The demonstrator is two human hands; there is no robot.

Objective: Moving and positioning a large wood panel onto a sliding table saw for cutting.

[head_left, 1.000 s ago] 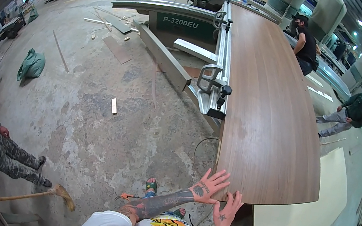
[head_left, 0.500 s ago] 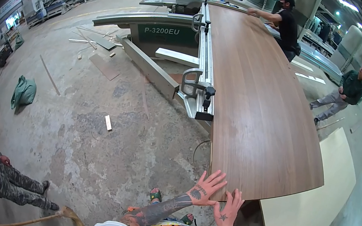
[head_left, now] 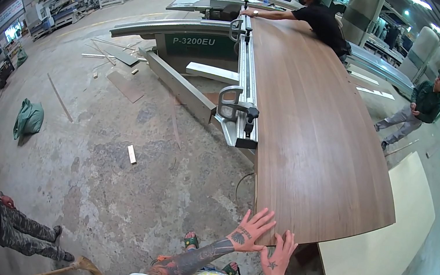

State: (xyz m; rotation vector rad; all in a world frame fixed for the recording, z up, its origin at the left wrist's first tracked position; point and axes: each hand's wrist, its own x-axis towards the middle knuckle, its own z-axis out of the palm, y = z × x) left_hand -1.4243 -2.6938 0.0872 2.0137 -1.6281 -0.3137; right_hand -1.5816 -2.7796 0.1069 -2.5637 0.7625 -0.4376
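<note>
A large brown wood-grain panel (head_left: 314, 136) lies flat along the sliding table saw (head_left: 201, 46), reaching from the machine toward me. At its near left corner, my left hand (head_left: 250, 231) rests with fingers spread over the edge. Beside it my right hand (head_left: 278, 256) touches the near edge, fingers stretched out and thumb close to the left hand. Neither hand is wrapped around anything. The saw's metal fence (head_left: 248, 83) runs along the panel's left side. At the far end a co-worker in black (head_left: 323, 25) leans over the panel, one arm stretched to the fence's far end.
A pale sheet (head_left: 383, 249) lies lower at the right, partly under the panel. Wood offcuts (head_left: 123, 85), a small block (head_left: 131, 154) and a green sack (head_left: 29, 119) lie on the floor at left. One person (head_left: 425, 103) stands at right, another (head_left: 11, 218) at lower left.
The co-worker at the far end has bent down over the panel and reached left to the fence. My hands and the panel stay about where they were.
</note>
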